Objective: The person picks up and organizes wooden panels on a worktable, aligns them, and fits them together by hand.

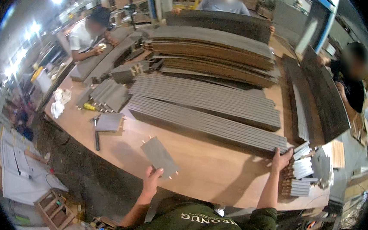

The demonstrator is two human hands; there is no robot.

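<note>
My left hand [153, 181] is closed on a small grey board [160, 158] with wooden dowels sticking out of its short ends. The board is tilted above the near edge of the table. Over on the right, my right hand [281, 159] touches the near right end of a row of long grey boards [206, 128], thumb and fingers apart. A second row of long boards [200, 100] lies just behind. Beside my right hand are stacks of small grey boards with dowel ends [302, 168]. A hammer [97, 140] lies left of the held board, next to another small doweled board [109, 122].
Tall stacks of long panels [213, 48] fill the back of the wooden table [197, 174]. Small boards [109, 95] and a yellow-handled tool [89, 107] lie at the left. Co-workers stand at the far left, back and right, the latter two holding large dark panels [323, 99].
</note>
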